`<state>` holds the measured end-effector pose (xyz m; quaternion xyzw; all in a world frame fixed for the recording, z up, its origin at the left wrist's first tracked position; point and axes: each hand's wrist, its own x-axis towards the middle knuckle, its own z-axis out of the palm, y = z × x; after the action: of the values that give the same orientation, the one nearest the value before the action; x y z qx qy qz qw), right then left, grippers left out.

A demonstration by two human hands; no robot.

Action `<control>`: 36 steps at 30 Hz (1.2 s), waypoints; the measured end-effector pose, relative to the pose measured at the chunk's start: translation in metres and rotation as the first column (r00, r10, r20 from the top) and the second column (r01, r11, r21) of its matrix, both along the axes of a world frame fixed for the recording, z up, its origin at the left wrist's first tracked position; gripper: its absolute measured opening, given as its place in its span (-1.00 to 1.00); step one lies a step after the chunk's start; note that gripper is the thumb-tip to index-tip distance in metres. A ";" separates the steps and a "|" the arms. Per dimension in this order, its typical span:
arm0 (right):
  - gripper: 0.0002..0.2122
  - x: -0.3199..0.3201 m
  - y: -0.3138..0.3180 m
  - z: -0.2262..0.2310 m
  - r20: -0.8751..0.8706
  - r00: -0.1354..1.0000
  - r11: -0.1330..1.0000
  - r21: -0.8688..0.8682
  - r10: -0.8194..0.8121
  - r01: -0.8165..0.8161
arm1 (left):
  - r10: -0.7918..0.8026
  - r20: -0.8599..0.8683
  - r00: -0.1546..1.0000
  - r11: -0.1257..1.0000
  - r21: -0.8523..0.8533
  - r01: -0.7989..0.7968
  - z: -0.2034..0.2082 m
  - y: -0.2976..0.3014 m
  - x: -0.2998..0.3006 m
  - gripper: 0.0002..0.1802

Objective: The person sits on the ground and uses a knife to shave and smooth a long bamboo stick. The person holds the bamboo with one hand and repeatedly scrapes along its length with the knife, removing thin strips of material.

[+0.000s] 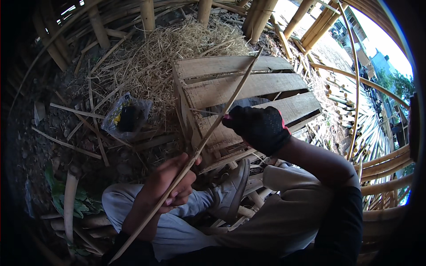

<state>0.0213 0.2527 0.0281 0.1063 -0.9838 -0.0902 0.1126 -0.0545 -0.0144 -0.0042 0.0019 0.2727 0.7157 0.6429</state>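
A long, narrow bamboo strip (207,138) slants from beside my left forearm up across the slatted wooden crate (248,87). My bare left hand (160,178) is closed around the strip's lower half, above my bent leg. My right hand (255,126), in a black glove with red trim, is closed next to the strip over the crate. A thin pale sliver or blade sticks out to the left of its fingers, across the strip. What the glove grips is mostly hidden, with a small pink spot at the fingertips.
Dry straw and shavings (168,62) lie heaped behind the crate. A clear plastic bag (126,116) with dark and yellow contents lies on the ground at left, among loose strips. Bamboo posts (147,15) stand behind; cut bamboo poles (350,106) are piled at right.
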 end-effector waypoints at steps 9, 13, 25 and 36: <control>-0.83 -0.002 0.015 -0.004 -0.027 0.992 0.987 -0.098 0.122 -0.124 | -0.032 -0.012 0.999 0.999 0.017 0.033 -0.002 0.001 -0.002 -0.62; -0.86 -0.001 0.032 -0.002 0.075 0.978 0.976 -0.087 -0.193 0.199 | -0.022 -0.058 0.998 0.999 -0.039 0.020 0.002 0.004 0.005 -0.62; -0.84 0.019 -0.009 0.011 0.173 0.983 0.996 -0.083 0.058 -0.044 | -0.069 -0.329 0.942 0.977 -0.214 -0.004 0.009 0.006 0.003 -0.63; -0.76 0.023 -0.025 0.015 0.049 0.997 0.978 -0.200 0.065 -0.054 | -0.079 -0.393 0.916 0.977 -0.215 -0.007 0.013 0.004 0.005 -0.62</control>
<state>0.0446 0.2273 0.0435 0.1265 -0.9870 0.0147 0.0979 -0.0498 -0.0101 0.0087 0.0845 0.4727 0.6551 0.5834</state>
